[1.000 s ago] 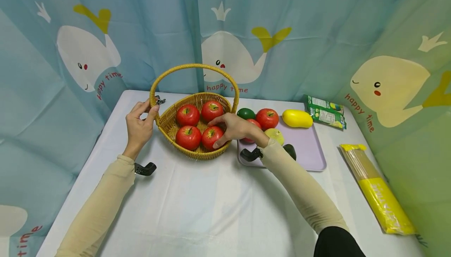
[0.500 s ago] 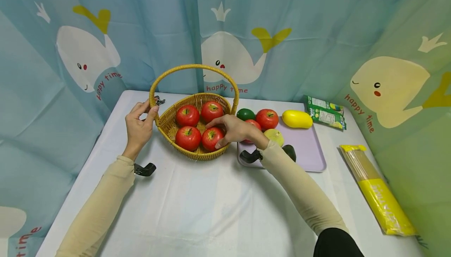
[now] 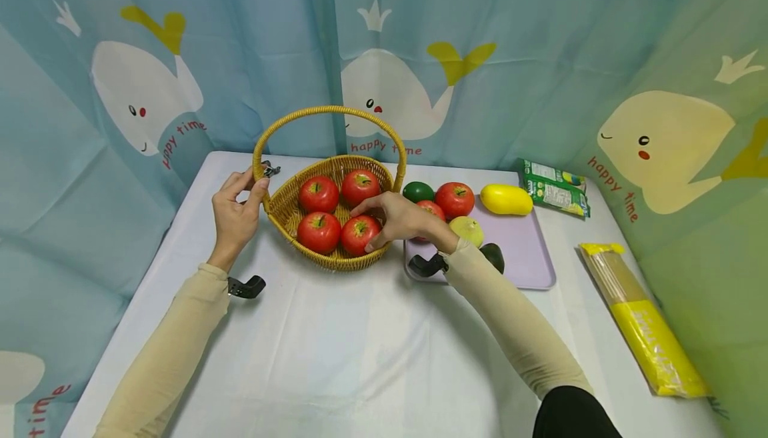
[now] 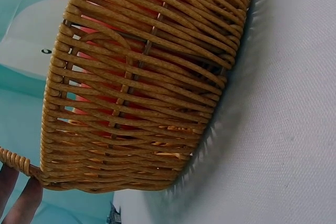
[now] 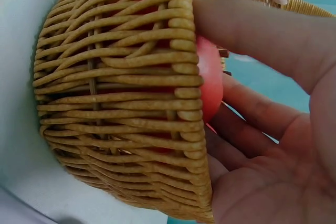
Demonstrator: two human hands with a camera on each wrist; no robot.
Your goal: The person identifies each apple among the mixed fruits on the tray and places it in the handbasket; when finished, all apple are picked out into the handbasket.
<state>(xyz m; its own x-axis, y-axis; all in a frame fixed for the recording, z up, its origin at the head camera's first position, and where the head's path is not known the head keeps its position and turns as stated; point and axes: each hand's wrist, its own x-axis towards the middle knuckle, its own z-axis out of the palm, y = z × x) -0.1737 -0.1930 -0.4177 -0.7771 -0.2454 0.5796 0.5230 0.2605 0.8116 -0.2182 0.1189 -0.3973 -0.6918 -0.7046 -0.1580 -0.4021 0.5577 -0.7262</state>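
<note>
A wicker basket (image 3: 336, 263) with a tall hoop handle (image 3: 330, 110) stands upright at the back of the table, holding several red apples. My left hand (image 3: 237, 221) grips the foot of the handle on the left side, thumb and fingers around it. In the head view, my right hand (image 3: 401, 218) reaches over the basket's right rim. Its thumb and fingers are curled round the front right apple (image 3: 358, 235), which sits inside the basket. The right wrist view shows that apple (image 5: 210, 82) between thumb and fingers, partly hidden by the wicker wall.
Right of the basket lies a lilac tray (image 3: 522, 258) with red apples (image 3: 455, 200), a yellow fruit (image 3: 507, 201), a pale green fruit (image 3: 467, 231) and dark green ones (image 3: 493, 257). Green packets (image 3: 555, 189) and a yellow-ended noodle pack (image 3: 648, 331) lie farther right. Curtains hang behind.
</note>
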